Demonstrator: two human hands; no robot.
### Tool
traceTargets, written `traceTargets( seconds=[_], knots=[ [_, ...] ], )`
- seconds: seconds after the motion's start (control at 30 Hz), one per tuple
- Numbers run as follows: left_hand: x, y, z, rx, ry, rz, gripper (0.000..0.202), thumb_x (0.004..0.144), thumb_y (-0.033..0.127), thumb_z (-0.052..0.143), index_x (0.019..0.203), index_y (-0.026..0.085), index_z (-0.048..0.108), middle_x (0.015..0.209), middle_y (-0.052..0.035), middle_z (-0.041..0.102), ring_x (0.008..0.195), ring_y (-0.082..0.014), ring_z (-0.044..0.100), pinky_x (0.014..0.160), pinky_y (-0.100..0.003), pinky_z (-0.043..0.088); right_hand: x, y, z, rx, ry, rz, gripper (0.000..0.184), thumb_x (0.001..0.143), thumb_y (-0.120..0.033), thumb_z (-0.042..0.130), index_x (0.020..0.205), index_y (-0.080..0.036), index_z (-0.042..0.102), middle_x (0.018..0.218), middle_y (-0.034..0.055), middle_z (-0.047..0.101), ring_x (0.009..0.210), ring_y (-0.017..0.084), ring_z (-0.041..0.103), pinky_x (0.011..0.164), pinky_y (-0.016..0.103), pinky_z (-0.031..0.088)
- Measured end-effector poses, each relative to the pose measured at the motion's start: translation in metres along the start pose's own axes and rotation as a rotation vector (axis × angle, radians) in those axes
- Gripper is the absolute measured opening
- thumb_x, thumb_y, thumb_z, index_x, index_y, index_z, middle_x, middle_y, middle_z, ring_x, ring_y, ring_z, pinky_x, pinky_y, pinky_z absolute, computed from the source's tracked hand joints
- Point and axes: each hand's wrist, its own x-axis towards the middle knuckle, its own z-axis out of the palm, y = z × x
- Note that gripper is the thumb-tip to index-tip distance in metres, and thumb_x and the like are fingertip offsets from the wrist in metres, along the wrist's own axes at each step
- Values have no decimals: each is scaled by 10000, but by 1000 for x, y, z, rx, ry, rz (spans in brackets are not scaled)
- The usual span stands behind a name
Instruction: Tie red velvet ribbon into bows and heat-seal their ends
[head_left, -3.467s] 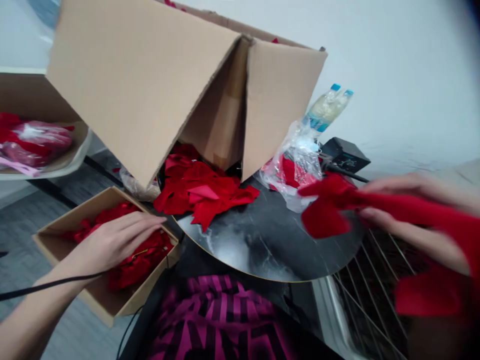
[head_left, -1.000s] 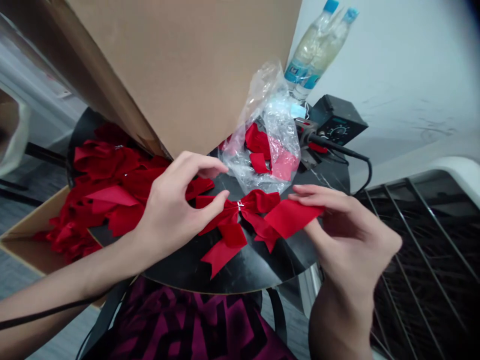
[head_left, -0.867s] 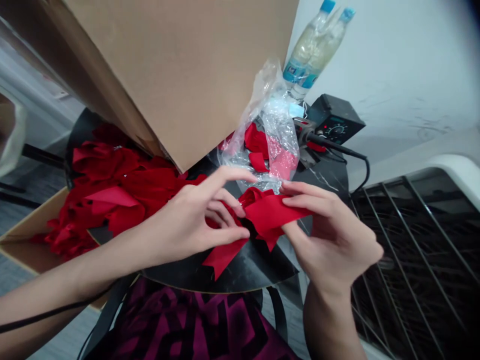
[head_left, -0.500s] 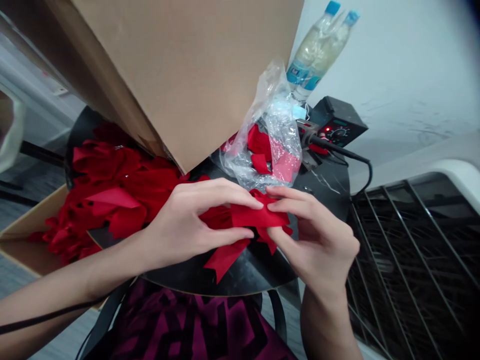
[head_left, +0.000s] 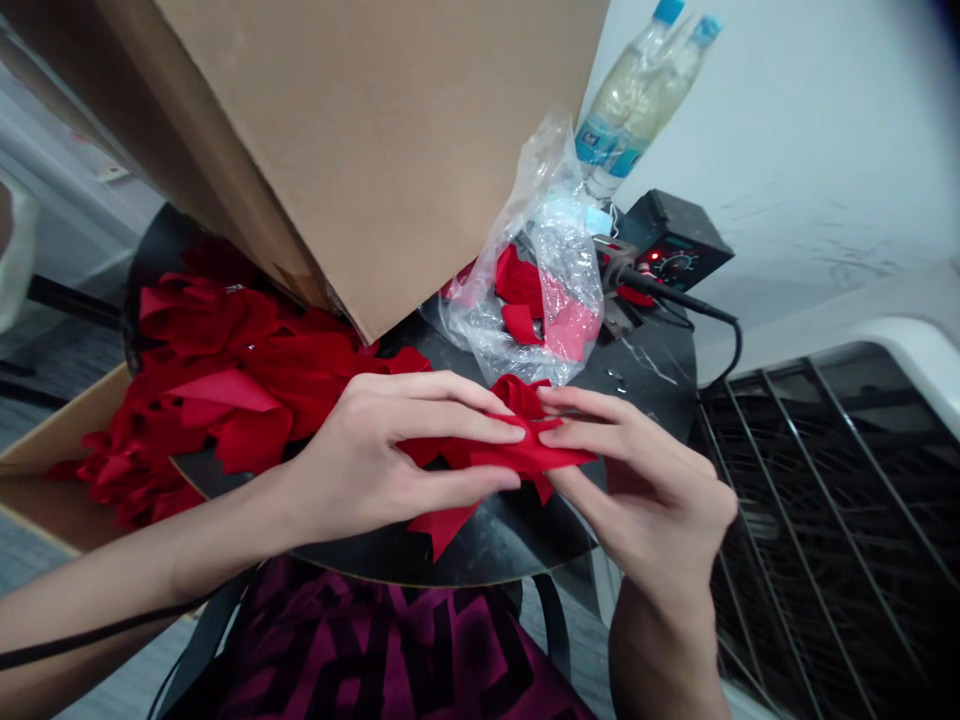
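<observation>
Pinched flat: one red ribbon bow [head_left: 517, 450]

Our left fingers [head_left: 457, 425] lie long and close together along the top of the bow, with the thumb running beneath it. Our right fingers [head_left: 592, 418] press together from the other side, with that thumb low against the ribbon. Between them, the fingertips pinch the folded red loops, hiding the bow's centre, so we cannot tell how it is fastened.

The bow sits between our left hand [head_left: 360, 460] and right hand [head_left: 645, 490], just above a black round tabletop [head_left: 510, 550]. One ribbon tail [head_left: 442, 528] pokes out below and rests on the top, held by nothing we can see.

A heap of red bows [head_left: 217, 370] lies just beside our left wrist, and a clear plastic bag [head_left: 544, 260] with red ribbon inside sits just beyond our fingertips. A large cardboard box [head_left: 352, 130] leans low overhead.

The risks look close at hand. If our grip loosens, the folds could spring open and the loose tail could slide. A careless pull could drag the heap toward the table's edge. The black cord [head_left: 660, 285] from the lit control box [head_left: 671, 245] runs near the bag, so if that tool is hot, the plastic could melt.
</observation>
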Motion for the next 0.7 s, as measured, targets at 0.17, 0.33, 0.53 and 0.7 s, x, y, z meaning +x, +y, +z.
traceTargets(
  seconds=[0.17,0.33,0.53,0.7],
  knots=[
    [-1,2,-1,-260,8,-225,240,786,142,897,1016,199,862,1079,-60,823,958,-148,795,885,-172,625,0,-3,1,76,-71,-14,373,836,12,791,1117,-232,789,1307,64,748,1204,238,727,1009,375,617],
    [-3,2,0,-482,-58,-361,362,708,118,943,1046,202,845,1188,-73,773,1097,-197,766,963,-247,641,2,-7,4,-7,21,-37,331,820,-8,806,1061,-235,806,1158,26,789,1029,180,762,920,312,621],
    [-5,3,2,-407,59,-385,147,817,98,858,926,197,858,1112,-36,812,978,-126,782,891,-161,634,2,-10,9,-46,49,-5,298,813,-61,849,1040,-251,816,1121,29,792,991,187,760,904,322,623],
    [-5,2,1,-381,116,-423,234,809,106,870,982,263,856,1002,41,845,884,-96,799,845,-127,639,2,-13,14,58,112,124,226,833,-86,843,983,-249,800,1027,18,797,961,183,759,873,312,641]
  ],
)
